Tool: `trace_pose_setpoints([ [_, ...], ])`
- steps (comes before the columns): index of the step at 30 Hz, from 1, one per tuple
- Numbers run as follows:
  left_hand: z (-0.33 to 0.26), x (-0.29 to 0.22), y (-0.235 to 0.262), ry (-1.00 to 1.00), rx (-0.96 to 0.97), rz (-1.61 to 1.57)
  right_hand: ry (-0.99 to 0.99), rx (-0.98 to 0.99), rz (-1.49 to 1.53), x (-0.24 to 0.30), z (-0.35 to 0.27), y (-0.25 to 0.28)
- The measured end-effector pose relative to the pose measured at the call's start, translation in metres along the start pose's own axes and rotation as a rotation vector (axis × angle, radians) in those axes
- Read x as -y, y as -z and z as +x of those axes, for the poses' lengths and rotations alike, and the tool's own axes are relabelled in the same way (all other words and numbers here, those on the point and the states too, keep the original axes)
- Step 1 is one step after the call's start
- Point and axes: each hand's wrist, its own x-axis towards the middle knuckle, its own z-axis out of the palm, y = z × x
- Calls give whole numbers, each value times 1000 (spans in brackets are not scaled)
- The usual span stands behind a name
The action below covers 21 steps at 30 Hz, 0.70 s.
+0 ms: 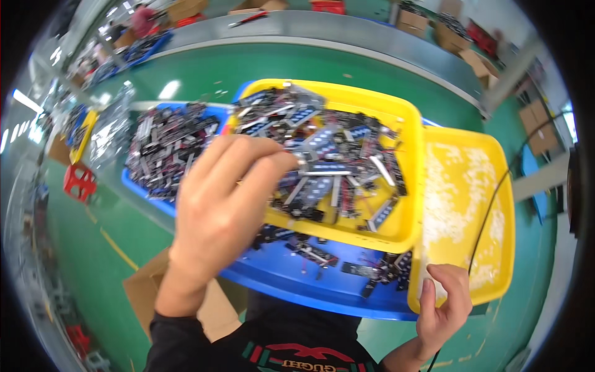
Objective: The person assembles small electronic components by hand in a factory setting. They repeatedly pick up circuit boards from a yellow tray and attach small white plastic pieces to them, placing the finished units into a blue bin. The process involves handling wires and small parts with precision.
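My left hand is raised over the near left corner of a yellow tray full of small black and grey strip-shaped parts. Its fingers are pinched on one grey strip part at the fingertips. My right hand grips the near edge of a second yellow tray on the right, which holds small white pieces. Both yellow trays rest on a blue tray with a few loose black parts in its near part.
More black and grey parts fill the blue tray's left half. A clear plastic bag lies further left. A cardboard box sits below on the green floor, a red stool at left. A black cable crosses the right tray.
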Motion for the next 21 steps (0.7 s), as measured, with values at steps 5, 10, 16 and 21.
trace_pose_setpoints([
  [5,36,-8,-13,-201,90,48,-104,-8,-205,-21,-11,23],
  [10,80,5,-37,-268,137,-27,-187,77,-402,-29,-17,31],
  [16,105,42,-92,-138,414,-161,-206,129,-456,-30,-15,26],
  [21,103,33,-80,-96,434,-226,-227,161,-468,-26,-8,29],
])
